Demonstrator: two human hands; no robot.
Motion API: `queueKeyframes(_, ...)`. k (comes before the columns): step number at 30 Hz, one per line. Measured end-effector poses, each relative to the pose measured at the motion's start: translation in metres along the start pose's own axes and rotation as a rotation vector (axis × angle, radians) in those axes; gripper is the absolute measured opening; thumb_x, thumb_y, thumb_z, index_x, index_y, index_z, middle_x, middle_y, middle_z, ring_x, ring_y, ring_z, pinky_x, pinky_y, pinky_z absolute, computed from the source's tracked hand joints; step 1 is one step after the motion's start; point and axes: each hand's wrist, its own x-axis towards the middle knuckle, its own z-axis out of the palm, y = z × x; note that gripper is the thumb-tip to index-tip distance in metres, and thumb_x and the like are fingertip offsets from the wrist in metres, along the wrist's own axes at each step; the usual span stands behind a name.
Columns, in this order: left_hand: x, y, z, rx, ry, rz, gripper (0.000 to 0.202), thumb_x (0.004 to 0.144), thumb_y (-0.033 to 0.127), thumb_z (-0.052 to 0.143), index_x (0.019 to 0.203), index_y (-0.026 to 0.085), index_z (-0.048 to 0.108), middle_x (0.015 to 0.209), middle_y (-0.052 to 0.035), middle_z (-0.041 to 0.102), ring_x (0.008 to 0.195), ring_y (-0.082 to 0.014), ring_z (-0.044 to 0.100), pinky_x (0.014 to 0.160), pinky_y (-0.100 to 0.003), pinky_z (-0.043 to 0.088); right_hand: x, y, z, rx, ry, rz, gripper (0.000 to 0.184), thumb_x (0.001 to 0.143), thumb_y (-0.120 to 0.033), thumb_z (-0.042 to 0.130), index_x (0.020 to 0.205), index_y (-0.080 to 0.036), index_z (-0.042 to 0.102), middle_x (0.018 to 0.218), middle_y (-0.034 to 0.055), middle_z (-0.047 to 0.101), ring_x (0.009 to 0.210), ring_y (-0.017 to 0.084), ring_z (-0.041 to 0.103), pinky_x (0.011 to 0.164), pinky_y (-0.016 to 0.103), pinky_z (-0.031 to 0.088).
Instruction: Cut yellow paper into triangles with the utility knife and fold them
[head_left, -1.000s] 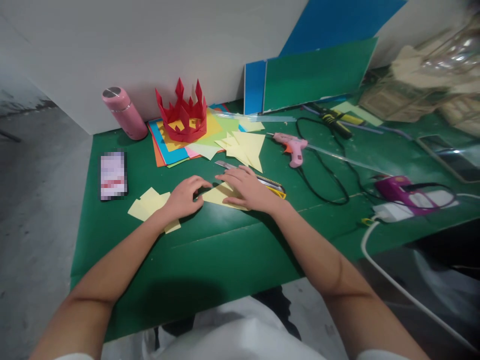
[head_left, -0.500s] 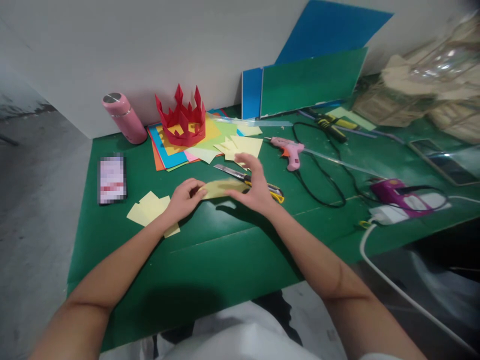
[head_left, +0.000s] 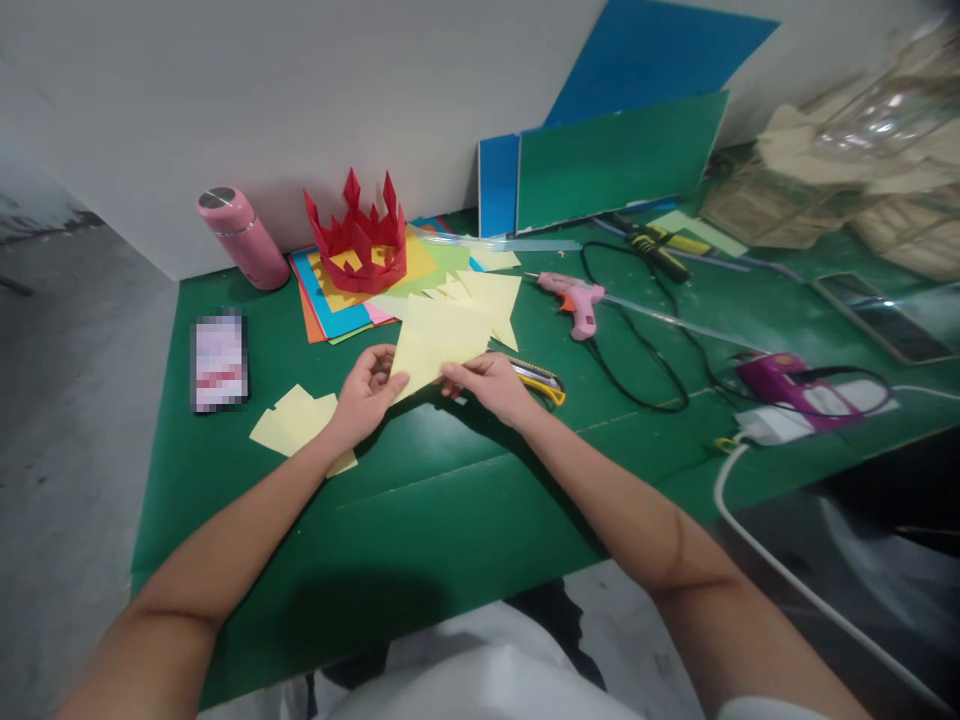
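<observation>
A square piece of pale yellow paper (head_left: 439, 335) is held up and tilted over the table between both hands. My left hand (head_left: 366, 395) pinches its lower left corner, thumb on top. At the lower right edge, the thumb and fingers of my right hand (head_left: 491, 385) grip the same sheet. A yellow-handled utility knife (head_left: 546, 378) lies just beyond my right hand, its blade end hidden behind the hand and paper. More pale yellow pieces (head_left: 495, 295) lie behind the held sheet, and a few cut pieces (head_left: 292, 425) rest left of my left hand.
A red paper crown (head_left: 364, 250) stands on coloured sheets (head_left: 319, 305), near a pink bottle (head_left: 247, 240) and a phone (head_left: 220, 362). To the right lie a pink glue gun (head_left: 574, 300) with its black cord, pliers (head_left: 660, 250) and a power strip (head_left: 780, 425).
The yellow paper has turned from nearly edge-on to facing me, now covering the knife blade. My right hand has lowered and closed from a spread pose onto its lower edge.
</observation>
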Motion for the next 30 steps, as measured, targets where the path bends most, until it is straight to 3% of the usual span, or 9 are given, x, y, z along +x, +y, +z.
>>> queueKeyframes(6, 0.002, 0.003, 0.0, 0.006, -0.049, 0.009, 0.034, 0.085, 0.031, 0.059, 0.115, 0.018, 0.05, 0.11, -0.0107, 0.065, 0.099, -0.0182, 0.064, 0.086, -0.034, 0.054, 0.0, -0.001, -0.003, 0.133, 0.15, -0.058, 0.038, 0.069, -0.054, 0.075, 0.055, -0.02, 0.067, 0.053, 0.0009, 0.062, 0.046, 0.01, 0.052, 0.051, 0.027, 0.048)
queueKeyframes(11, 0.003, 0.007, 0.0, 0.049, -0.047, 0.023, 0.031, 0.085, 0.035, 0.057, 0.11, 0.016, 0.054, 0.102, -0.0095, 0.068, 0.09, -0.0168, 0.065, 0.079, -0.032, 0.055, 0.0, -0.003, -0.008, 0.202, 0.262, -0.09, 0.042, 0.066, -0.058, 0.076, 0.053, -0.02, 0.063, 0.052, 0.001, 0.062, 0.046, 0.01, 0.053, 0.045, 0.025, 0.047)
queueKeyframes(14, 0.003, 0.008, -0.004, 0.087, 0.012, 0.038, 0.028, 0.084, 0.035, 0.059, 0.104, 0.017, 0.058, 0.095, -0.0069, 0.067, 0.083, -0.0158, 0.064, 0.074, -0.03, 0.054, 0.001, -0.006, -0.017, 0.305, 0.316, -0.13, 0.041, 0.066, -0.059, 0.076, 0.061, -0.019, 0.067, 0.053, 0.0004, 0.062, 0.044, 0.009, 0.053, 0.04, 0.022, 0.043)
queueKeyframes(16, 0.003, 0.009, -0.009, 0.138, 0.063, 0.068, 0.025, 0.084, 0.036, 0.06, 0.1, 0.017, 0.06, 0.092, -0.0052, 0.065, 0.08, -0.0152, 0.062, 0.071, -0.029, 0.053, 0.002, -0.007, -0.024, 0.364, 0.338, -0.172, 0.039, 0.067, -0.057, 0.076, 0.077, -0.02, 0.072, 0.068, 0.0017, 0.068, 0.048, 0.008, 0.056, 0.039, 0.02, 0.041)
queueKeyframes(21, 0.002, 0.014, -0.014, 0.413, 0.148, 0.275, 0.013, 0.086, 0.032, 0.059, 0.086, 0.02, 0.062, 0.084, -0.0026, 0.065, 0.081, -0.0165, 0.06, 0.076, -0.031, 0.051, 0.003, -0.003, -0.026, 0.303, 0.182, -0.187, 0.047, 0.067, -0.046, 0.079, 0.108, -0.028, 0.069, 0.096, 0.0011, 0.071, 0.062, 0.01, 0.064, 0.041, 0.019, 0.044)
queueKeyframes(23, 0.001, 0.016, -0.014, 0.545, 0.136, 0.376, 0.008, 0.087, 0.024, 0.055, 0.084, 0.021, 0.062, 0.086, -0.0031, 0.066, 0.086, -0.0185, 0.06, 0.082, -0.035, 0.049, 0.002, -0.001, -0.023, 0.187, 0.129, -0.228, 0.034, 0.071, -0.036, 0.076, 0.103, -0.027, 0.071, 0.1, 0.0017, 0.071, 0.066, 0.012, 0.064, 0.043, 0.021, 0.046)
queueKeyframes(25, 0.001, 0.016, -0.015, 0.64, 0.107, 0.442, 0.016, 0.086, 0.014, 0.05, 0.082, 0.022, 0.063, 0.09, -0.0035, 0.067, 0.09, -0.0199, 0.06, 0.086, -0.039, 0.047, -0.001, -0.001, -0.022, 0.036, 0.1, -0.318, 0.013, 0.076, -0.026, 0.069, 0.088, -0.025, 0.073, 0.1, 0.0025, 0.072, 0.077, 0.015, 0.066, 0.055, 0.026, 0.052)
queueKeyframes(28, 0.003, 0.011, -0.018, 0.72, 0.035, 0.489, 0.026, 0.083, 0.005, 0.044, 0.079, 0.022, 0.063, 0.093, -0.0039, 0.069, 0.094, -0.0205, 0.059, 0.088, -0.04, 0.046, -0.004, -0.003, -0.024, -0.239, -0.01, -0.506, 0.02, 0.078, -0.012, 0.058, 0.081, -0.024, 0.073, 0.098, 0.0028, 0.073, 0.093, 0.017, 0.066, 0.081, 0.036, 0.053)
queueKeyframes(30, 0.005, 0.005, -0.019, 0.73, -0.052, 0.514, 0.03, 0.083, 0.002, 0.04, 0.079, 0.021, 0.063, 0.095, -0.0046, 0.07, 0.093, -0.0199, 0.06, 0.087, -0.039, 0.048, -0.003, -0.005, -0.026, -0.437, -0.15, -0.625, 0.026, 0.078, -0.007, 0.054, 0.085, -0.024, 0.073, 0.096, 0.0023, 0.073, 0.09, 0.016, 0.065, 0.086, 0.038, 0.049)
